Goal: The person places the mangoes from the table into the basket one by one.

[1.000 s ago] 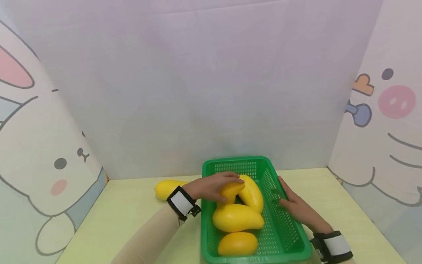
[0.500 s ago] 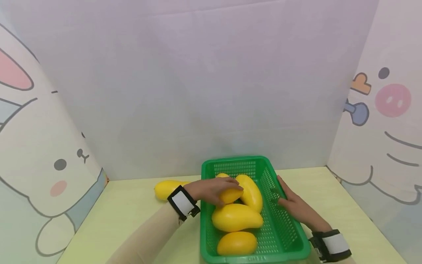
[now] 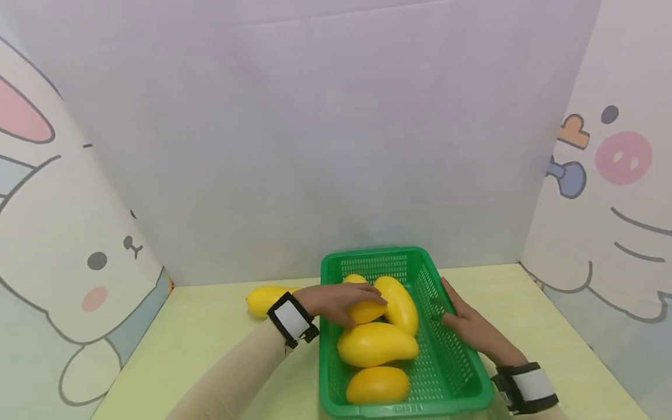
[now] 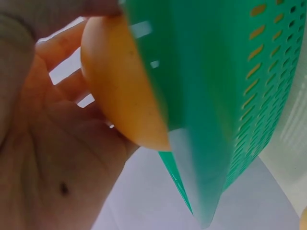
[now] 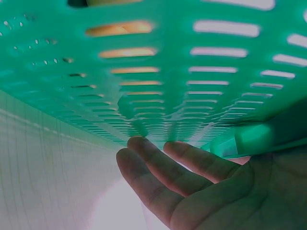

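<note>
A green mesh basket (image 3: 406,410) stands on the table with several yellow mangoes in it. My left hand (image 3: 338,300) reaches over its left rim and holds an orange-yellow mango (image 3: 367,312), its fingers curled over the top. In the left wrist view that mango (image 4: 122,91) sits between palm and fingers, partly hidden by the basket wall. Around it lie a curved mango (image 3: 397,306), a large mango (image 3: 378,344) and, at the front, an orange mango (image 3: 378,385). My right hand (image 3: 480,331) holds the basket's right side, thumb over the rim, fingers (image 5: 158,167) along the outer mesh.
Another yellow mango (image 3: 262,301) lies on the pale yellow table (image 3: 210,344), left of the basket and partly behind my left wrist. A white cloth backdrop (image 3: 315,146) stands behind, with cartoon-printed panels (image 3: 73,280) at both sides.
My left hand has lowered the mango and shifted it slightly toward the front of the basket, uncovering another mango behind it. The right hand stays on the basket's side.
</note>
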Available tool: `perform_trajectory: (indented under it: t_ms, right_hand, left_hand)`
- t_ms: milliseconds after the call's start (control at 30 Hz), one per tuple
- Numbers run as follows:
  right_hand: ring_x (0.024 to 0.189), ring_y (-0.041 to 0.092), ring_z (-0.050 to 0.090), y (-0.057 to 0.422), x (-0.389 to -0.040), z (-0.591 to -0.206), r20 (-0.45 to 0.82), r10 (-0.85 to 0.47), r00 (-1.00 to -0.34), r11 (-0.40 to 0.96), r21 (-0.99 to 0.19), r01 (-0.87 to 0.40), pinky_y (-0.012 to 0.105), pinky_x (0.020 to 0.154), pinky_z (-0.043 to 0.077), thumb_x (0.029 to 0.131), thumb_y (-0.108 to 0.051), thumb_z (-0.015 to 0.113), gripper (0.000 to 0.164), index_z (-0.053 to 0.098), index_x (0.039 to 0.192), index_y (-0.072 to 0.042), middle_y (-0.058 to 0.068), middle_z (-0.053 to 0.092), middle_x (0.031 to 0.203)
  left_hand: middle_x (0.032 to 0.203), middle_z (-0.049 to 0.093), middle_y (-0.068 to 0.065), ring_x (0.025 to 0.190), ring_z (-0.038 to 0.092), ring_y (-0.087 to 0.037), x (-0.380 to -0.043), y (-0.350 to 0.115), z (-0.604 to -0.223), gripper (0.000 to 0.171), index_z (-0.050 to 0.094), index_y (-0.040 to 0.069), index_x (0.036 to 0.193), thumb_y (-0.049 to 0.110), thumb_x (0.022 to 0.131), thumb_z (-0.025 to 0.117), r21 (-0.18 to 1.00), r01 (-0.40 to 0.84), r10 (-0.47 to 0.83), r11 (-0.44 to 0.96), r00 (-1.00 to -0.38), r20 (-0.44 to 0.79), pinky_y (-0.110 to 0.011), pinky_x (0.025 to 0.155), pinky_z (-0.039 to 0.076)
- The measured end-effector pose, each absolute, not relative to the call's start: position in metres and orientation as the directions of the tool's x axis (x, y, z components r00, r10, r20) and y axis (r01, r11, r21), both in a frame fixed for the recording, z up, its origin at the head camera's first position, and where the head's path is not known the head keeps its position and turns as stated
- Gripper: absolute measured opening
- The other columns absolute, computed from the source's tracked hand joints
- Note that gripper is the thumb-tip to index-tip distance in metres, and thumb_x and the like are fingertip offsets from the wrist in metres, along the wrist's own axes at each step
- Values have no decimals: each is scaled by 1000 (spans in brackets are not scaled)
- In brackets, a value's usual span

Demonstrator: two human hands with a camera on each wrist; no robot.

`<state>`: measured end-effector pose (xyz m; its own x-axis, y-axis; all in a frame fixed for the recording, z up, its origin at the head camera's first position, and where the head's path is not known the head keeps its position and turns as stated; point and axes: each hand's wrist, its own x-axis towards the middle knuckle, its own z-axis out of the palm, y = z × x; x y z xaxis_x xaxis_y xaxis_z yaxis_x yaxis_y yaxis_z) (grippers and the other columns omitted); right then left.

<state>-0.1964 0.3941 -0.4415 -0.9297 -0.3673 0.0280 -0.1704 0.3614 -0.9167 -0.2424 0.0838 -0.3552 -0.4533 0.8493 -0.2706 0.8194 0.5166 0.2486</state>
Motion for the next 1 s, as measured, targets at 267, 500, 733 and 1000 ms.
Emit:
perform_trajectory:
  t_ms: [267,500,733,1000]
  right_hand:
    - [102,41,50,394,-197,-437,14,-368,-930,357,-921,-155,39,59,53,92,-3,40,78,-9,149,-25,29,1,150]
    - [104,42,48,393,-197,-440,22,-375,-927,358,-919,-166,39,60,53,93,-4,40,78,-9,149,-25,29,0,150]
    - [101,40,50,392,-197,-441,31,-382,-924,358,-916,-179,38,59,53,93,-4,40,78,-8,149,-26,27,1,151]
    - [100,39,50,394,-199,-441,30,-383,-923,359,-916,-179,39,60,53,93,-3,40,77,-9,149,-23,28,0,150]
  left_hand:
    - [150,26,0,134,27,-16,-244,84,-357,71,36,23,143,4,80,63,242,829,855,505,-441,-274,-25,102,29]
    - [151,24,-1,135,24,-19,-239,82,-353,72,37,24,142,1,78,61,244,818,845,521,-453,-285,-26,101,31]
    - [151,24,-3,136,24,-21,-238,81,-353,72,36,24,143,1,80,61,236,825,848,514,-445,-289,-26,100,32]
    - [151,23,-4,134,26,-22,-238,81,-353,74,34,26,144,2,79,61,243,817,843,524,-455,-286,-27,98,33]
